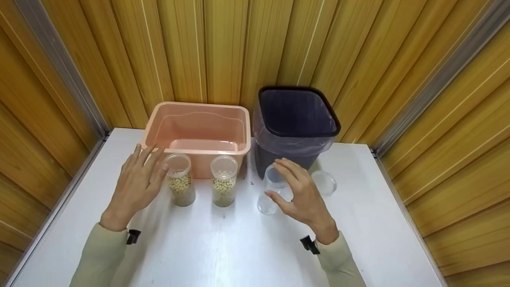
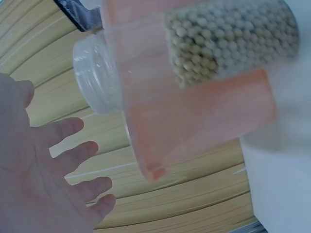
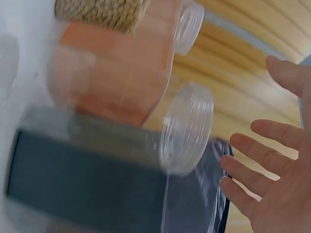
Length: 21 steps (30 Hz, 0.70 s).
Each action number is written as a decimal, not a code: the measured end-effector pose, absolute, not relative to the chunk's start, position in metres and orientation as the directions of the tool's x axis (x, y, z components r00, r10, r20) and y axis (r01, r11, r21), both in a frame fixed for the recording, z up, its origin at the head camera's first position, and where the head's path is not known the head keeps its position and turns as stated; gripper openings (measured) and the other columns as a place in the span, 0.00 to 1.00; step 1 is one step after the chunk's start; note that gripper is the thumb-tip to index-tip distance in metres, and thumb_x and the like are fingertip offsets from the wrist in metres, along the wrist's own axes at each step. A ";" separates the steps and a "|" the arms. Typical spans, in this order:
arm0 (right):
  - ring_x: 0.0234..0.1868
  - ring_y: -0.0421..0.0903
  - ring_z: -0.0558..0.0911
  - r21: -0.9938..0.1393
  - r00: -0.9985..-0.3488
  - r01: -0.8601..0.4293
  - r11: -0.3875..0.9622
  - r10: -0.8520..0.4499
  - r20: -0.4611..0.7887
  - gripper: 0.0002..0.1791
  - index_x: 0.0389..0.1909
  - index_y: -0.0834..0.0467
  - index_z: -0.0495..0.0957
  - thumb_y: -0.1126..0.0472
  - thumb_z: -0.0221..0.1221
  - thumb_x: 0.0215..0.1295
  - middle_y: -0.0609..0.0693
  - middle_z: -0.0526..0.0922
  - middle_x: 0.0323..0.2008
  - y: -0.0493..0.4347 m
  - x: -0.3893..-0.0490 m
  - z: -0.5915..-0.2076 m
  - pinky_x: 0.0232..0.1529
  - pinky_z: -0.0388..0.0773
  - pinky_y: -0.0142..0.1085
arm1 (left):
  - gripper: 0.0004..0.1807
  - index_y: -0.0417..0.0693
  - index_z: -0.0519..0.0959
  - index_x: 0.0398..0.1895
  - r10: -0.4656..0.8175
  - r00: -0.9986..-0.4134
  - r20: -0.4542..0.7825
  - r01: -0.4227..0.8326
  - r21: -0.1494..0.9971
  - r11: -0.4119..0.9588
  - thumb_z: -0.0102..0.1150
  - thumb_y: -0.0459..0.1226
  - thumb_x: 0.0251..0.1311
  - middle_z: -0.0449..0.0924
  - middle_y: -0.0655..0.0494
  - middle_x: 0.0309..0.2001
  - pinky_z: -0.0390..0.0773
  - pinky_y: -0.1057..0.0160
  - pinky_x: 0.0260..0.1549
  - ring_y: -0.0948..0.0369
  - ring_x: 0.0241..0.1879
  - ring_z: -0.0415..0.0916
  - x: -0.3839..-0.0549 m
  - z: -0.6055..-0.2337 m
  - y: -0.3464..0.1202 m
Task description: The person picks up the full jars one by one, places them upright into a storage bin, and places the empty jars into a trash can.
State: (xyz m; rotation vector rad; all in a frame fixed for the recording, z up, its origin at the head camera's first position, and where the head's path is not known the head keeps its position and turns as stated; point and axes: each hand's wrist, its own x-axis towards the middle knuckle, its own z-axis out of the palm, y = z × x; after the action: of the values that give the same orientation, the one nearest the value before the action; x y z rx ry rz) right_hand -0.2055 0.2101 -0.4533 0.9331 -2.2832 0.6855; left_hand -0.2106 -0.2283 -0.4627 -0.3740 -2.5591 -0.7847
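My left hand point(image 1: 137, 183), fingers spread, hovers just left of a transparent plastic jar point(image 1: 182, 191) partly filled with pale round beans. In the left wrist view, a gap shows between the fingertips point(image 2: 87, 148) and the jar's neck point(image 2: 97, 73). A second jar of similar beans point(image 1: 224, 191) stands upright in the middle. On the right, a third transparent jar point(image 1: 267, 204) shows no beans inside. My right hand point(image 1: 301, 197) is beside this jar, thumb and fingers apart and partly covering it in the head view. Neither hand holds anything.
A pink plastic tub point(image 1: 199, 151) stands behind the bean jars. To its right is a dark bin point(image 1: 285, 153) with a transparent liner. A round transparent lid point(image 1: 324, 182) lies right of the right hand on the white table point(image 1: 223, 251). Wood-patterned walls point(image 1: 225, 48) enclose the table.
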 end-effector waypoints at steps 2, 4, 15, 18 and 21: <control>0.73 0.54 0.77 -0.254 -0.596 -0.757 0.602 -0.478 0.645 0.39 0.72 0.59 0.76 0.50 0.76 0.64 0.57 0.79 0.70 0.199 -0.208 -0.450 0.72 0.75 0.52 | 0.29 0.45 0.70 0.79 0.133 -0.865 0.484 0.381 0.462 0.801 0.52 0.47 0.81 0.65 0.37 0.79 0.52 0.24 0.75 0.28 0.82 0.48 -0.218 -0.463 -0.235; 0.72 0.52 0.77 -0.285 -0.613 -0.761 0.584 -0.501 0.611 0.38 0.73 0.58 0.75 0.50 0.75 0.65 0.57 0.78 0.71 0.189 -0.210 -0.448 0.71 0.77 0.50 | 0.29 0.44 0.70 0.78 0.143 -0.861 0.488 0.392 0.457 0.799 0.53 0.47 0.81 0.66 0.37 0.79 0.54 0.23 0.74 0.27 0.81 0.49 -0.226 -0.465 -0.241; 0.72 0.53 0.76 -0.392 -0.689 -0.723 0.569 -0.557 0.463 0.40 0.76 0.64 0.69 0.53 0.73 0.68 0.60 0.73 0.73 0.130 -0.221 -0.463 0.73 0.76 0.48 | 0.26 0.37 0.76 0.73 0.164 -0.801 0.576 0.436 0.373 0.819 0.58 0.39 0.76 0.73 0.37 0.74 0.64 0.24 0.69 0.31 0.79 0.58 -0.255 -0.490 -0.259; 0.73 0.54 0.76 -0.412 -0.712 -0.700 0.584 -0.525 0.466 0.41 0.75 0.65 0.69 0.55 0.74 0.66 0.60 0.72 0.74 0.117 -0.223 -0.468 0.74 0.74 0.47 | 0.26 0.35 0.75 0.72 0.169 -0.766 0.620 0.456 0.339 0.823 0.60 0.35 0.74 0.76 0.36 0.72 0.67 0.25 0.67 0.31 0.78 0.61 -0.259 -0.500 -0.260; 0.72 0.53 0.77 -0.443 -0.730 -0.679 0.586 -0.470 0.497 0.42 0.74 0.65 0.70 0.57 0.75 0.63 0.60 0.73 0.73 0.103 -0.230 -0.475 0.74 0.75 0.46 | 0.29 0.36 0.73 0.75 0.164 -0.748 0.643 0.454 0.316 0.833 0.61 0.34 0.71 0.75 0.37 0.72 0.71 0.26 0.64 0.32 0.79 0.59 -0.265 -0.509 -0.259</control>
State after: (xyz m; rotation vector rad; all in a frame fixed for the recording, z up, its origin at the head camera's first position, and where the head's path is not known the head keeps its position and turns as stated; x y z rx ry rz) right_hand -0.2298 0.1032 -0.4747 0.9351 -2.4920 0.8979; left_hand -0.2649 -0.2592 -0.5093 -0.4509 -2.3897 -0.6155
